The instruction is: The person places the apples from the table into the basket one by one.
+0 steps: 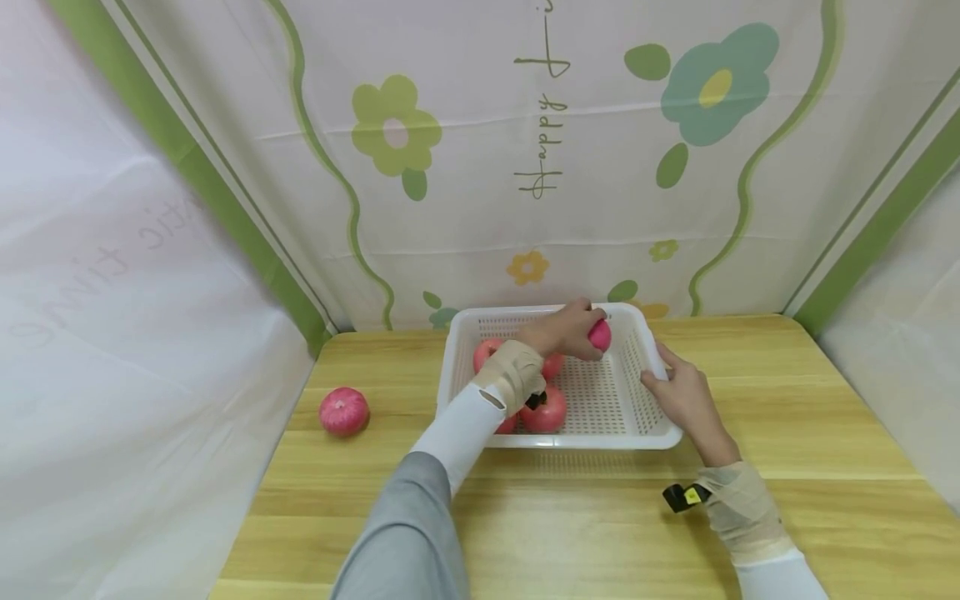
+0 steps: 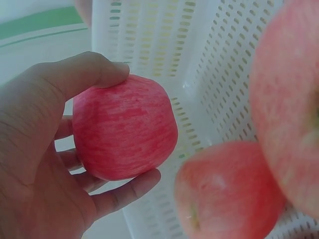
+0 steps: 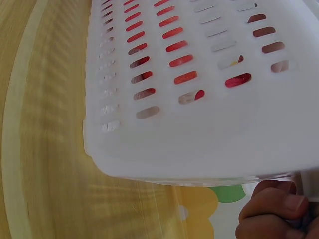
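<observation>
A white perforated plastic basket (image 1: 600,442) stands at the back of the table with several pink-red apples (image 1: 545,412) in its left part. Over the basket's back right, my left hand (image 1: 564,330) holds a darker pink apple (image 2: 124,127) between thumb and fingers. Lighter apples (image 2: 227,191) lie beside it in the left wrist view. My right hand (image 1: 686,398) grips the basket's right rim; its curled fingers (image 3: 271,211) show at the rim in the right wrist view. The left forearm covers part of the apples.
Left of the basket, a single dark pink apple (image 1: 344,412) sits on the wooden table (image 1: 570,533). A white curtain with printed flowers (image 1: 465,200) hangs right behind the basket, and more white fabric hangs at both sides.
</observation>
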A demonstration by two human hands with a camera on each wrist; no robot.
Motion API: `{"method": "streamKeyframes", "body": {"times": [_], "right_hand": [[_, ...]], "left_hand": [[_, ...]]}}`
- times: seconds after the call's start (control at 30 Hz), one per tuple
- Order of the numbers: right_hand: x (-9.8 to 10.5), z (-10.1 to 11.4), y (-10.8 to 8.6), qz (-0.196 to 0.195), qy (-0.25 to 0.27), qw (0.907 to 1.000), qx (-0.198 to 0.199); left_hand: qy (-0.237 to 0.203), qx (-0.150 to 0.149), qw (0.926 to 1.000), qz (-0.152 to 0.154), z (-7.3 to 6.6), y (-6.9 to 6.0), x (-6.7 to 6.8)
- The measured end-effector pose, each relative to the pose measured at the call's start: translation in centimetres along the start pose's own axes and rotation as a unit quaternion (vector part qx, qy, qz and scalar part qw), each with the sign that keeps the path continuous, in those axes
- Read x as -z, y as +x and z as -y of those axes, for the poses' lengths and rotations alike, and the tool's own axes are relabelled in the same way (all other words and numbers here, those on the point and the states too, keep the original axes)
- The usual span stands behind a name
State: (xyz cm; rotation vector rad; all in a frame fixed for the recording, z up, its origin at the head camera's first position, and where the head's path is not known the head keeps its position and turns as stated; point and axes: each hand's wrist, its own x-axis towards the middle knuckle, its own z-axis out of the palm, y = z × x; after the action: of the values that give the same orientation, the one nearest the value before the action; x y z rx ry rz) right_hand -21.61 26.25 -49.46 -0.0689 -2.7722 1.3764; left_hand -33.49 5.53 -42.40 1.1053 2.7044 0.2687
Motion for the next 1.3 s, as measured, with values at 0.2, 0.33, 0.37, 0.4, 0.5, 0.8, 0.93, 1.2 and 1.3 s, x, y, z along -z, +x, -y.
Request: {"method": "streamKeyframes", "body": {"times": [0.2,0.33,0.37,0.4,0.5,0.8,0.93,1.2,1.3], "right_hand": [[0.0,0.1,0.1,0.006,0.005,1.0000,-0.003],[0.1,0.1,0.1,0.002,0.001,1.0000,0.003],[0.1,0.1,0.1,0.002,0.001,1.0000,0.004],[0.1,0.1,0.1,0.001,0.001,1.0000,0.004],[0.1,0.2,0.1,0.002,0.002,1.0000,0.002],[0.2,0.2,-0.2,0.003,0.003,1.0000,0.001],[0.2,0.2,-0.2,0.003,0.004,1.0000,0.003],[0.1,-0.1,0.0,0.002,0.004,1.0000,0.007],[0.1,-0.1,0.0,0.001,0.002,1.0000,0.007]], "left_hand": [[0.014,0.011,0.9997,0.016,-0.3,0.5,-0.6],[0.020,0.010,0.9996,0.015,-0.5,0.8,-0.8],[0.020,0.011,0.9996,0.017,-0.6,0.8,-0.8],[0.020,0.011,0.9996,0.019,-0.6,0.8,-0.9],[0.019,0.014,0.9993,0.028,-0.8,0.9,-1.0],[0.005,0.021,0.9986,0.047,-1.1,1.2,-1.4],[0.004,0.022,0.9987,0.046,-1.3,1.3,-1.5],[0.008,0.008,0.9990,0.042,-1.1,1.5,-2.1],[0.011,0.008,0.9990,0.042,-1.1,1.6,-2.3]]}}
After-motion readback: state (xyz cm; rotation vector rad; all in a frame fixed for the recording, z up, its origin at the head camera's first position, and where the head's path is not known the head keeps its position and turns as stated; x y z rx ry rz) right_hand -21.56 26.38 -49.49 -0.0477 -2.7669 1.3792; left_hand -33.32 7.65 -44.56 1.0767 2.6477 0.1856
